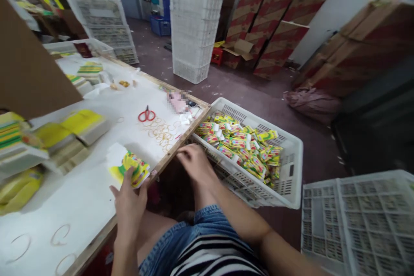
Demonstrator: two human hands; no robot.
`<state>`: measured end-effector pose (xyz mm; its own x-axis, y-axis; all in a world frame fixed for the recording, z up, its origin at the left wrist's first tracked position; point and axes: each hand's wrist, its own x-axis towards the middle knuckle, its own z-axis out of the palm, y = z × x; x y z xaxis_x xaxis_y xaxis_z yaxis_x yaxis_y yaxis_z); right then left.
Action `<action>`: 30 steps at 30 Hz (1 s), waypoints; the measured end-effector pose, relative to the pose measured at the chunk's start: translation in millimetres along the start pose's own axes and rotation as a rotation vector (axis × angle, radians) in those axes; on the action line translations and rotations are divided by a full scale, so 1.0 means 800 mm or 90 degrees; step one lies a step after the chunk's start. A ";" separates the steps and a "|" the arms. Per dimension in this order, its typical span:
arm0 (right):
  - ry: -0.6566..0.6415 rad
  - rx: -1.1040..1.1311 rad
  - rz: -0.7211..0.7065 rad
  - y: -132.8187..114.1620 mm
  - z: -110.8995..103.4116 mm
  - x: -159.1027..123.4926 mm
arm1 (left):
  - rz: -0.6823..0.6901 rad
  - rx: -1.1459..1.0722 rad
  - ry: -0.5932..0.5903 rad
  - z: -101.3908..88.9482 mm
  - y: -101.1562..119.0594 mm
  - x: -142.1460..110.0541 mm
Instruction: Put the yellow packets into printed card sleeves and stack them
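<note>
A fanned stack of small yellow-and-green printed packets (134, 166) lies on the white table near its edge. My left hand (131, 200) rests against the near side of that stack, its thumb and fingers spread. Beyond the table edge, my right hand (196, 161) hovers beside the white plastic crate (293, 159), fingers loosely bent and apart, with nothing visible in them. Inside the crate is a heap of similar packets (242, 146). Loose rubber bands (160, 136) are scattered on the table, close to red-handled scissors (146, 114).
Bundled yellow-topped stacks (82, 125) stand on the table's left, beside a brown cardboard panel (32, 60). Tall stacked white crates (196, 26) stand on the floor ahead. Cartons (274, 13) line the back wall. Another white crate (359, 220) sits at lower right.
</note>
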<state>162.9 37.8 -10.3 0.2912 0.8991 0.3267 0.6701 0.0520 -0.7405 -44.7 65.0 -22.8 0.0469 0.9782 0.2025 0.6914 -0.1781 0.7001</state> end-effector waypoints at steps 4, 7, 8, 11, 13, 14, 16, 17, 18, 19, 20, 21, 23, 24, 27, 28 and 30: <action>-0.164 -0.039 -0.028 -0.052 0.101 0.021 | 0.009 0.013 0.002 -0.007 0.004 0.001; -0.210 -0.054 -0.020 -0.069 0.126 0.024 | -0.015 0.025 0.011 -0.019 0.007 0.000; -0.210 -0.051 -0.009 -0.071 0.126 0.023 | -0.023 0.025 0.017 -0.022 0.007 -0.001; -0.199 -0.045 0.019 -0.071 0.121 0.020 | -0.023 0.011 0.032 -0.024 0.005 -0.004; -0.195 -0.058 0.025 -0.070 0.119 0.018 | -0.028 0.005 0.034 -0.021 0.003 -0.004; -0.198 -0.068 0.026 -0.071 0.119 0.018 | -0.034 0.001 0.034 -0.019 0.002 -0.004; -0.211 -0.086 0.022 -0.073 0.122 0.016 | -0.048 -0.004 0.036 -0.016 0.001 -0.004; -0.215 -0.090 0.017 -0.074 0.124 0.015 | -0.052 -0.004 0.038 -0.015 0.000 -0.004; -0.210 -0.091 0.011 -0.075 0.126 0.014 | -0.056 -0.004 0.039 -0.015 0.000 -0.004; -0.203 -0.086 0.006 -0.076 0.127 0.012 | -0.058 -0.005 0.038 -0.015 0.000 -0.004; -0.198 -0.075 0.004 -0.076 0.129 0.011 | -0.056 -0.005 0.037 -0.015 0.000 -0.004; -0.196 -0.059 0.010 -0.077 0.130 0.009 | -0.049 -0.007 0.036 -0.014 0.000 -0.005; -0.194 -0.010 0.049 -0.077 0.132 0.008 | -0.031 -0.016 0.041 -0.014 0.000 -0.006; -0.189 0.020 0.075 -0.077 0.132 0.008 | -0.022 -0.026 0.045 -0.014 0.000 -0.006; -0.166 0.093 0.130 -0.077 0.133 0.007 | -0.012 -0.059 0.046 -0.012 -0.003 -0.007; -0.163 0.109 0.136 -0.078 0.133 0.006 | -0.016 -0.069 0.043 -0.011 -0.004 -0.007; -0.160 0.135 0.142 -0.079 0.131 0.005 | -0.027 -0.089 0.035 -0.010 -0.007 -0.008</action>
<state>50.1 84.0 -24.0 0.2201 0.9754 0.0099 0.4453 -0.0914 -0.8907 -54.8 58.9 -22.8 -0.0216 0.9784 0.2054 0.5842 -0.1544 0.7968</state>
